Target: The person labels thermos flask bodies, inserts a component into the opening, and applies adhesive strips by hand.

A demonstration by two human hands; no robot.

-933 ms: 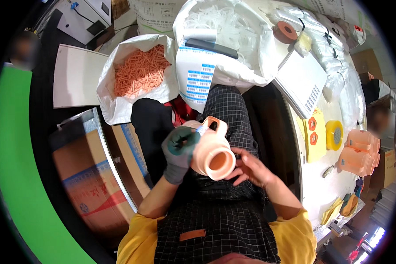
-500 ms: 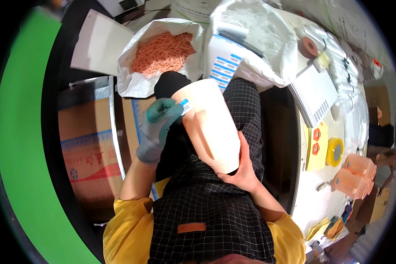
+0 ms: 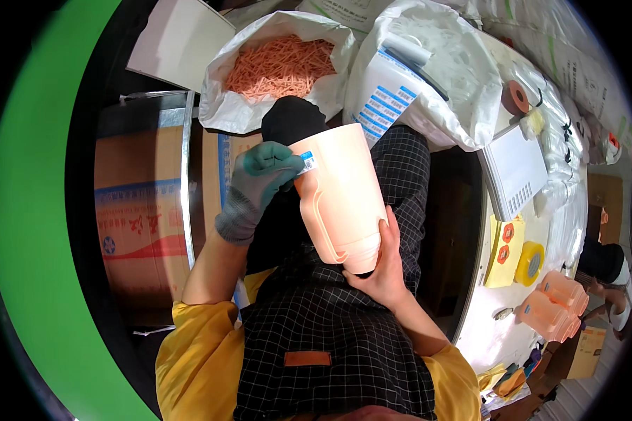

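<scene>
A pale peach plastic jug [image 3: 347, 186] lies tilted over my lap, its wide base end away from me and its narrower neck toward me. Its long handle runs down the left side. My right hand [image 3: 385, 275], bare, grips it around the neck end. On my left hand [image 3: 261, 172] is a grey glove with green fingertips. Its fingers are pinched at a small blue-and-white label sticker [image 3: 307, 162] by the jug's wide end. Whether the label is fully stuck to the jug, I cannot tell.
Ahead stand a white sack [image 3: 225, 52] of peach plastic strips and another sack [image 3: 481, 91] of clear pieces. A sheet of labels [image 3: 386, 105] leans there. On the right table [image 3: 481, 316] lie a notepad stack [image 3: 509, 168], yellow tape [image 3: 530, 263] and more peach jugs [image 3: 551, 309]. A carton [image 3: 144, 217] sits left.
The jug has been turned, so its handle now shows clearly along the left side. The left hand stays at the label and the right hand keeps its hold. The whole view has shifted slightly.
</scene>
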